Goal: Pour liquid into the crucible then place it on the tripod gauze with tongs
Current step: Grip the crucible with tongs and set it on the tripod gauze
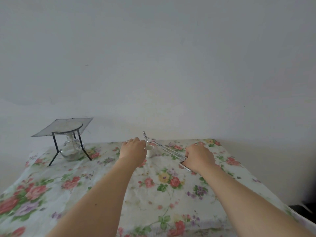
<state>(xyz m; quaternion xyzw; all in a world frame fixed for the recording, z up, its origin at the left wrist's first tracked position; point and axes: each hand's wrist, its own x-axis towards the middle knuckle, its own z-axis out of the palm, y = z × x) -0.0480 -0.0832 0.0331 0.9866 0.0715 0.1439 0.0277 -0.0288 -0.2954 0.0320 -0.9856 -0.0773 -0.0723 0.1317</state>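
A plain pale grey wall (153, 57) is filling the upper half of the view. Below it, a table draped in a white cloth printed with red, yellow and purple flowers (162, 194) is running toward the wall.

At the far left of the cloth, a black wire tripod stand (56, 147) is standing upright, carrying a square grey wire gauze with a pale round centre (64, 127) on top. A clear glass spirit burner (71, 149) is sitting between the tripod legs.

The right hand (199, 156) is gripping the handle loops of long silver metal tongs (164, 147), whose curved tips are pointing up and away toward the wall, slightly parted.

The left hand (133, 148) is resting against a small white ceramic crucible (149, 151), fingers curled at its left side; whether they are fully grasping it cannot be told. The crucible is standing upright on the cloth, between the two hands, just beside the tong shafts and well apart from the tripod.
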